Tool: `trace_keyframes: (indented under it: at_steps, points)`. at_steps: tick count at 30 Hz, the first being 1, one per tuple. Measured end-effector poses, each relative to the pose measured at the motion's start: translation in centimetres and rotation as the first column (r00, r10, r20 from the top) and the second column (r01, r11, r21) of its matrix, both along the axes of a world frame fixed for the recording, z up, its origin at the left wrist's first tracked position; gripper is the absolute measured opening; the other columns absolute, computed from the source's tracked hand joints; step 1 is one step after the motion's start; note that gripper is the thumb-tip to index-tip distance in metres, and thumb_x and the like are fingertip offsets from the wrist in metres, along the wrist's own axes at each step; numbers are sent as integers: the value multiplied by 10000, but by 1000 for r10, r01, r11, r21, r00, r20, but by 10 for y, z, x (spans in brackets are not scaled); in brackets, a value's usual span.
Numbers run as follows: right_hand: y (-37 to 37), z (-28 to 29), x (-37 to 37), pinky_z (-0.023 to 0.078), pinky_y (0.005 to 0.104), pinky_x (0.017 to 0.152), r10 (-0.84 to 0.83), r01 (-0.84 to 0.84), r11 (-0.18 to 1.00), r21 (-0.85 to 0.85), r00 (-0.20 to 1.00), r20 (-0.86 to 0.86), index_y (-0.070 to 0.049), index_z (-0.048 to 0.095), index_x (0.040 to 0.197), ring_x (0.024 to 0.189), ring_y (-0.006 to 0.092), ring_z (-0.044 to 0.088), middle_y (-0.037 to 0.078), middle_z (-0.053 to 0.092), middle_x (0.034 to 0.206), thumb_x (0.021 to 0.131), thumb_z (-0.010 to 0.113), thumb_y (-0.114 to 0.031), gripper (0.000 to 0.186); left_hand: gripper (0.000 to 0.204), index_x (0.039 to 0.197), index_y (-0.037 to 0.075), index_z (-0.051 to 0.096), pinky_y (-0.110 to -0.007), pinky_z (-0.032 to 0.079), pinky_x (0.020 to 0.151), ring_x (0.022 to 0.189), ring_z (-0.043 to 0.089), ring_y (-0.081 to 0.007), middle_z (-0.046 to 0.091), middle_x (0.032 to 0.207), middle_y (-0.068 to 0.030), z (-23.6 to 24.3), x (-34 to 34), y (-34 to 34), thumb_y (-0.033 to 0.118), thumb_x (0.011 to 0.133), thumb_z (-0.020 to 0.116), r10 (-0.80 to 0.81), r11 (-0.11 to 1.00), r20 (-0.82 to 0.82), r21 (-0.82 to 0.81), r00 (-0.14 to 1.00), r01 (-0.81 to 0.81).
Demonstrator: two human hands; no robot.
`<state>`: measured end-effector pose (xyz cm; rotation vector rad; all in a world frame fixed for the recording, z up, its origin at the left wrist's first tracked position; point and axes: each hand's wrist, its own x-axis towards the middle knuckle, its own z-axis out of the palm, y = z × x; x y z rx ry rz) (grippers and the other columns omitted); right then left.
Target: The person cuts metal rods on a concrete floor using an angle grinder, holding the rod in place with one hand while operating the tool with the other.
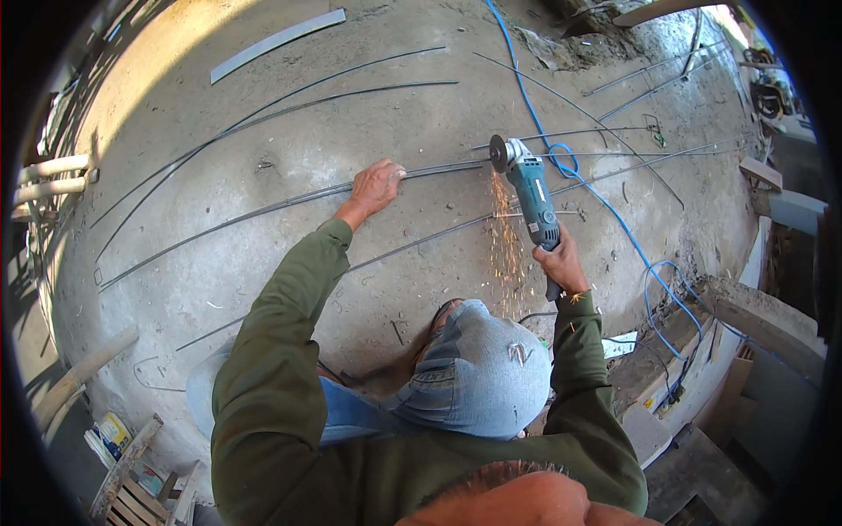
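My right hand (pixel 562 260) is wrapped round the rear handle of a teal angle grinder (pixel 531 195). The grinder's dark cutting disc (pixel 500 153) meets the right end of a bundle of thin steel rods (pixel 289 202), and orange sparks (pixel 503 241) spray from it down toward my knees. My left hand (pixel 377 187) is closed round the same rods, a short way left of the disc. Another long rod (pixel 421 239) runs across the floor between the bundle and my legs.
Two more long rods (pixel 263 118) and a flat pale strip (pixel 279 44) lie farther off. A blue cable (pixel 614 215) loops across the right side, among other rods (pixel 640 160). Wooden poles (pixel 86 373) stand at the left, with a bucket (pixel 109 438) below them.
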<state>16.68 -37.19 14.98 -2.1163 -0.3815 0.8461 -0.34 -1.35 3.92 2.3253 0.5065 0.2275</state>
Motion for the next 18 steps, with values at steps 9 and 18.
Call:
trace_keyframes:
  at_steps: [9, 18]
  points:
    - [0, -1, 0, 457, 260, 705, -3, 3, 1000, -9, 1000, -11, 13, 528, 1281, 775, 116, 522, 15, 591, 916, 653, 678, -116, 658, 207, 966, 67, 685, -409, 494, 755, 873, 626, -329, 628, 927, -106, -4, -1, 3, 240, 936, 574, -20, 1000, 7, 20, 1000, 20]
    - [1, -1, -2, 457, 259, 714, -7, 7, 1000, 8, 1000, -18, 19, 533, 1266, 782, 116, 518, 15, 587, 931, 648, 676, -111, 648, 215, 966, 50, 688, -407, 499, 762, 870, 628, -334, 641, 928, -120, -9, 0, 6, 227, 940, 569, -51, 998, 46, 25, 998, 50]
